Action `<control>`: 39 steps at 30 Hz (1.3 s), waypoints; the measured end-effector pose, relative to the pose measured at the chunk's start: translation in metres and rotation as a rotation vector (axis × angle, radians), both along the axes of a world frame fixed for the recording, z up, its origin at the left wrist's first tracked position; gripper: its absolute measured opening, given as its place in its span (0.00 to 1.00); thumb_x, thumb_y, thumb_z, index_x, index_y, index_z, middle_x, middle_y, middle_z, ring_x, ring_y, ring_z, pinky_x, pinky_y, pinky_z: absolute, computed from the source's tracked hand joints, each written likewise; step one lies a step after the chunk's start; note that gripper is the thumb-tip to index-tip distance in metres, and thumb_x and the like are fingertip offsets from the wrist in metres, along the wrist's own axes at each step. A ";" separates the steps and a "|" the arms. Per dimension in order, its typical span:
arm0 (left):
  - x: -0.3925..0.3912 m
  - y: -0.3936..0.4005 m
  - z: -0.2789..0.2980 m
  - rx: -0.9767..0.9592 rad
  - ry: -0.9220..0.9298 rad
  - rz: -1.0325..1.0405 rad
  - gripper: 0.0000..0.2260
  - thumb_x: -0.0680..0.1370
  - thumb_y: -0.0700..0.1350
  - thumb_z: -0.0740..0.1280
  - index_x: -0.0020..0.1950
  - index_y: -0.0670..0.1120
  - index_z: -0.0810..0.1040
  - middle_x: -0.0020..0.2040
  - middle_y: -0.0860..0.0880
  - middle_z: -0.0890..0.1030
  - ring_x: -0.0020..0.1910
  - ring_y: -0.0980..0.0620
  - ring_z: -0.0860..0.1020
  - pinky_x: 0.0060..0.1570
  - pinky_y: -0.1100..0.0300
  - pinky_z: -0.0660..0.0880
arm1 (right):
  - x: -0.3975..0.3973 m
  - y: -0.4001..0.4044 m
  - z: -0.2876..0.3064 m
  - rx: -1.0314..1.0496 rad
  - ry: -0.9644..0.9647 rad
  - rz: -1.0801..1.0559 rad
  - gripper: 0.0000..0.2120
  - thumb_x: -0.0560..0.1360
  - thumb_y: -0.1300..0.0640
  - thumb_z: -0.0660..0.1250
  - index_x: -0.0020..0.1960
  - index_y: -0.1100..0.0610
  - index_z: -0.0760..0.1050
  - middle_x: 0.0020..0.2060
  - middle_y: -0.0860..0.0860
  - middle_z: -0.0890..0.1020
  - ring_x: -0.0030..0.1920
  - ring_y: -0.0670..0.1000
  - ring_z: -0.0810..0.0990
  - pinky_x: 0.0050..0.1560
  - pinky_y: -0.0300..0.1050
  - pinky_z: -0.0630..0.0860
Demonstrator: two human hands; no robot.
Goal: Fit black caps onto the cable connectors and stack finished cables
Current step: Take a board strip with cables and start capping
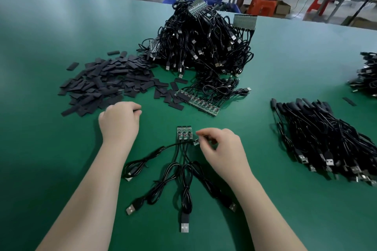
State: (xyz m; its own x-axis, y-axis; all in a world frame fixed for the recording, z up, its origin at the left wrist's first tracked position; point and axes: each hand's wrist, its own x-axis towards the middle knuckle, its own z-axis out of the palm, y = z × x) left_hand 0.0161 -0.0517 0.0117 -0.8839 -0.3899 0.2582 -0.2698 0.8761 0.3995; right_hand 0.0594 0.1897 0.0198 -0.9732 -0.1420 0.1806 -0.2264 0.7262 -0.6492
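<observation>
A heap of flat black caps (pixel 110 81) lies at the left on the green table (pixel 61 36). My left hand (pixel 119 121) has its fingers curled at the heap's near edge; what they hold is hidden. Three small green connector boards (pixel 184 133) lie side by side in front of me, their black USB cables (pixel 183 181) trailing toward me. My right hand (pixel 221 150) pinches a fourth board (pixel 196 142) just right of those three. Finished capped cables (pixel 318 136) are stacked at the right.
A big tangle of uncapped cables (pixel 204 40) rises at the table's middle, with a strip of joined boards (pixel 199 103) at its foot. Another cable pile (pixel 367 75) sits at the far right edge. Blue bins, stools and a seated person are beyond the table.
</observation>
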 end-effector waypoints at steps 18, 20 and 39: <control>0.042 0.089 0.014 0.331 0.157 -0.681 0.24 0.72 0.42 0.73 0.64 0.61 0.76 0.55 0.58 0.81 0.53 0.62 0.76 0.53 0.69 0.72 | 0.002 -0.002 0.006 -0.569 0.075 -0.108 0.10 0.74 0.59 0.73 0.41 0.44 0.82 0.35 0.40 0.85 0.37 0.40 0.82 0.40 0.29 0.73; 0.042 0.088 0.013 0.292 0.182 -0.667 0.20 0.72 0.44 0.74 0.62 0.58 0.80 0.53 0.58 0.82 0.53 0.62 0.76 0.52 0.69 0.72 | 0.002 -0.002 0.006 -0.651 0.039 -0.132 0.10 0.75 0.59 0.73 0.41 0.44 0.83 0.35 0.42 0.85 0.37 0.42 0.82 0.39 0.31 0.75; 0.041 0.088 0.017 0.491 0.127 -0.584 0.14 0.73 0.53 0.67 0.58 0.60 0.82 0.50 0.62 0.83 0.50 0.64 0.79 0.49 0.58 0.78 | -0.001 0.000 0.007 -0.810 -0.047 -0.045 0.12 0.71 0.63 0.76 0.44 0.46 0.85 0.40 0.45 0.87 0.41 0.42 0.84 0.43 0.32 0.77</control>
